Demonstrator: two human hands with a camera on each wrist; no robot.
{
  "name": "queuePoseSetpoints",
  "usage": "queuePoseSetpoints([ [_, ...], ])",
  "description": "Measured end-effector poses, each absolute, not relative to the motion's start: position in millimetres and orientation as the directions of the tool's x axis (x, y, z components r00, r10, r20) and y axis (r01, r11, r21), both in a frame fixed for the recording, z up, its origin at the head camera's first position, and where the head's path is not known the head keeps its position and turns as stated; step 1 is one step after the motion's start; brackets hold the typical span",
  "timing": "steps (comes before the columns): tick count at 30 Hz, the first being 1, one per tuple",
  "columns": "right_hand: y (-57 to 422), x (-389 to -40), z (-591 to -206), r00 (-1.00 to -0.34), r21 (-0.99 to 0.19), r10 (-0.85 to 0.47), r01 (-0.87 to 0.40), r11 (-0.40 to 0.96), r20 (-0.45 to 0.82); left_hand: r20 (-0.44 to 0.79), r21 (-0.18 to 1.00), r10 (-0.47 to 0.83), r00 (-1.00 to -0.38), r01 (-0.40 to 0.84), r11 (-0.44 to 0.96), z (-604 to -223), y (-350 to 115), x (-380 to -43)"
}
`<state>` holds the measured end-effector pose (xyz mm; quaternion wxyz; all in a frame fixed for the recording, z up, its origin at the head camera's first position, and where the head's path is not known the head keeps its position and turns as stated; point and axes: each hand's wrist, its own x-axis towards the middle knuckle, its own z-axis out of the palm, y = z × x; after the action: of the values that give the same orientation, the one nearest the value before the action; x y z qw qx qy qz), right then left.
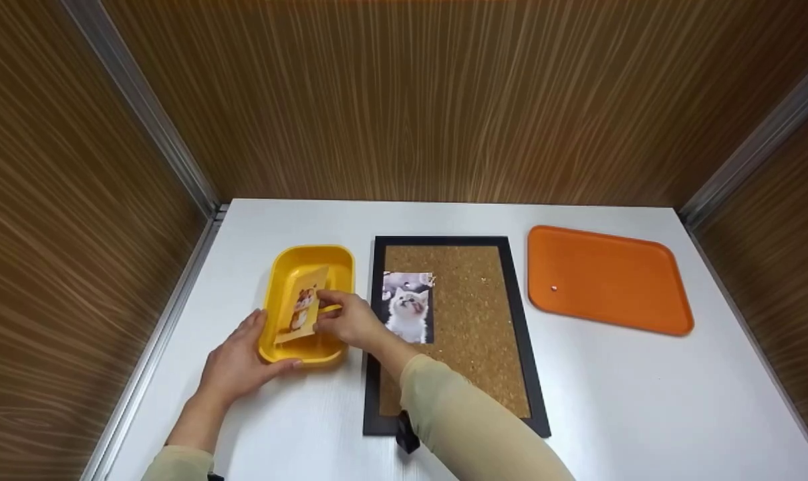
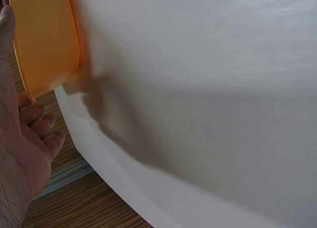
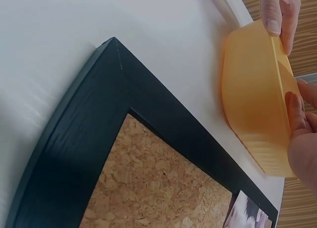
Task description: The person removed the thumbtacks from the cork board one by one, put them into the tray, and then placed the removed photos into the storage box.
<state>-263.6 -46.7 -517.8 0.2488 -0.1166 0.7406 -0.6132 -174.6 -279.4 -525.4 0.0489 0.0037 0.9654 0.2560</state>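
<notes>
Leftward of both hands, a wood-grained panel [image 1: 76, 234] stands beside the white table [image 1: 611, 401]. Next comes the left hand [image 1: 233, 361], which grips the near left corner of a yellow bin [image 1: 313, 257]: its thumb lies along the near wall, its fingers against the left side. The bin sits just to the right of that hand and between the two hands. Inside it, just left of the right hand's fingertips, a card with a cartoon animal [image 1: 302, 310] leans at a tilt. The right hand [image 1: 353, 321] reaches over the bin's right rim and pinches that card by its right edge, thumb and fingers together.

Directly right of the right hand lies a cork board [image 1: 470, 321] in a black frame [image 1: 527, 367], with the right forearm, in a pale sleeve [image 1: 477, 414], crossing over its lower part. A kitten photo [image 1: 408, 317] rests on the board's left side, just beside the right wrist, with small shiny bits near its top right corner. Farther right, well apart from either hand, is an orange tray [image 1: 617, 280], slightly turned, bearing a tiny pale piece [image 1: 554, 288] too small to identify.
</notes>
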Motion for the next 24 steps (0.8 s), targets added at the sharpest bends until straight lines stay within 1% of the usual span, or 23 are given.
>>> queuePoseSetpoints([
  [12, -45.6, -264.1, -517.7, -0.837, -0.966, -0.501, 0.118, 0.230, -0.222, -0.062, 0.489, 0.048, -0.997, 0.011, 0.872, -526.0, -279.2, -174.7],
  [24, -43.7, -262.2, -513.1, -0.832, -0.974, -0.519, 0.102, 0.202, -0.195, -0.075, 0.502, 0.040, -0.996, -0.003, 0.865, -524.4, -279.6, -173.7],
])
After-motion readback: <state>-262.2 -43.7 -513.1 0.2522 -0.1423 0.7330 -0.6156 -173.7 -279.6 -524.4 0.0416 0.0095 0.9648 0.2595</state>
